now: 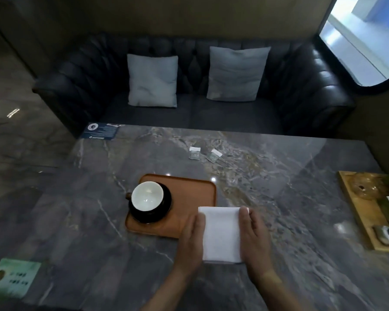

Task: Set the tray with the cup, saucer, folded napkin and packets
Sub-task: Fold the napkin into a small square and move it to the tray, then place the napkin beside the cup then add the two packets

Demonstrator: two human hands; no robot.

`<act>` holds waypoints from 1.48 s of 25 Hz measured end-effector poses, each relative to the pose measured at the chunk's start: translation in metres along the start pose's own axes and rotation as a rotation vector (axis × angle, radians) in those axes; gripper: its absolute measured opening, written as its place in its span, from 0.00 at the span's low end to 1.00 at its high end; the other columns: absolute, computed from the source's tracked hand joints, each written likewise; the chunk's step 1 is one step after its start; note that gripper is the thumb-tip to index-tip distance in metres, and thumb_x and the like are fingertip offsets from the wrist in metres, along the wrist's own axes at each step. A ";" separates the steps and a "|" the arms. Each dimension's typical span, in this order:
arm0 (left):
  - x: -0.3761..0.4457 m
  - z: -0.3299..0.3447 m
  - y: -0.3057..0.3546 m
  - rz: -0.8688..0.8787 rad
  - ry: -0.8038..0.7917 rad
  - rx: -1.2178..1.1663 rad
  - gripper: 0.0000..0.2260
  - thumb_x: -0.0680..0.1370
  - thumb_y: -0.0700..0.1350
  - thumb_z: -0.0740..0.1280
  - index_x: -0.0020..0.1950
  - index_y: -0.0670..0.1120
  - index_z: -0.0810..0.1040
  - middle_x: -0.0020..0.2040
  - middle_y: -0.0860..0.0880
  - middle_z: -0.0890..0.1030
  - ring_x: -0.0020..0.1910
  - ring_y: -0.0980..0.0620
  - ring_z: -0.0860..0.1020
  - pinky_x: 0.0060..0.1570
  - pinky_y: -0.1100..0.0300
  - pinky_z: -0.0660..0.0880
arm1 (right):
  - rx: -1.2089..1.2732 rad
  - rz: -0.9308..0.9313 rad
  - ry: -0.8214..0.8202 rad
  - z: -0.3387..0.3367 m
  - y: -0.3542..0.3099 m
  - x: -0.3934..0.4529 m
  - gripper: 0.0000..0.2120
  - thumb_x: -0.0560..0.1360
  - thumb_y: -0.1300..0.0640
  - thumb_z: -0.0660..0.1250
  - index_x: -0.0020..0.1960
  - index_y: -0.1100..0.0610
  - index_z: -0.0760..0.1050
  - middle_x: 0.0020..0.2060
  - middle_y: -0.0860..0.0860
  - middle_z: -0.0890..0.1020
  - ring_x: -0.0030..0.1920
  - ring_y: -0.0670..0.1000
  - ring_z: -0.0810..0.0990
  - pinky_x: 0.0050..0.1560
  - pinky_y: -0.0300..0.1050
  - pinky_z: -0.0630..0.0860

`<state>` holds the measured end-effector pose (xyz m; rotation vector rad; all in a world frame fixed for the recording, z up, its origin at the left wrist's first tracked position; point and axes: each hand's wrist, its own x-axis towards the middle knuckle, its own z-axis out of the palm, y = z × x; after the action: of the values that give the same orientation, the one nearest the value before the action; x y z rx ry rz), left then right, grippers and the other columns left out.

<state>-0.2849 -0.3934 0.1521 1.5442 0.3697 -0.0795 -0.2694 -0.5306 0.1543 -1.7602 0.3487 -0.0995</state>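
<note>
A brown rectangular tray point(189, 189) lies on the marble table. On its left half stands a cup point(146, 195), white inside, on a black saucer point(164, 209). A folded white napkin point(221, 234) overlaps the tray's near right corner and the table. My left hand point(192, 239) presses along the napkin's left edge and my right hand point(254, 236) along its right edge, both with flat fingers. Two small packets point(194, 153) point(214, 155) lie on the table farther back, apart from the tray.
A wooden tray point(355, 209) with glassware and a small dark dish sits at the table's right edge. A green card point(11, 279) lies at the near left, a blue card point(101, 131) at the far left corner. A dark sofa with two cushions stands behind the table.
</note>
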 end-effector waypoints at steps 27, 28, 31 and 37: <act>0.085 -0.071 -0.073 -0.197 -0.047 0.381 0.07 0.82 0.54 0.59 0.52 0.53 0.73 0.48 0.55 0.80 0.45 0.65 0.77 0.40 0.73 0.71 | 0.021 0.461 -0.260 0.068 0.069 0.013 0.11 0.78 0.54 0.67 0.60 0.49 0.74 0.46 0.51 0.85 0.46 0.49 0.85 0.44 0.46 0.82; 0.090 -0.073 -0.076 -0.216 -0.068 0.387 0.05 0.82 0.52 0.59 0.54 0.54 0.73 0.50 0.55 0.79 0.46 0.69 0.76 0.40 0.75 0.70 | 0.008 0.473 -0.269 0.067 0.070 0.016 0.15 0.78 0.56 0.67 0.63 0.50 0.73 0.47 0.52 0.85 0.47 0.51 0.84 0.46 0.49 0.82; 0.100 -0.080 -0.081 -0.292 -0.156 0.334 0.11 0.81 0.44 0.63 0.61 0.55 0.70 0.57 0.53 0.78 0.53 0.64 0.76 0.48 0.71 0.71 | -0.080 0.470 -0.282 0.067 0.073 0.024 0.23 0.76 0.60 0.69 0.69 0.50 0.70 0.49 0.52 0.83 0.49 0.51 0.81 0.50 0.49 0.81; 0.116 -0.084 -0.088 -0.298 -0.262 0.371 0.30 0.74 0.33 0.67 0.70 0.55 0.63 0.64 0.51 0.74 0.61 0.54 0.75 0.55 0.63 0.73 | -0.230 0.375 -0.357 0.071 0.087 0.041 0.32 0.73 0.64 0.70 0.74 0.49 0.66 0.47 0.42 0.80 0.43 0.39 0.79 0.42 0.26 0.73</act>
<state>-0.2157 -0.2929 0.0364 1.8056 0.3878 -0.6064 -0.2280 -0.4906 0.0494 -1.8642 0.4333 0.5351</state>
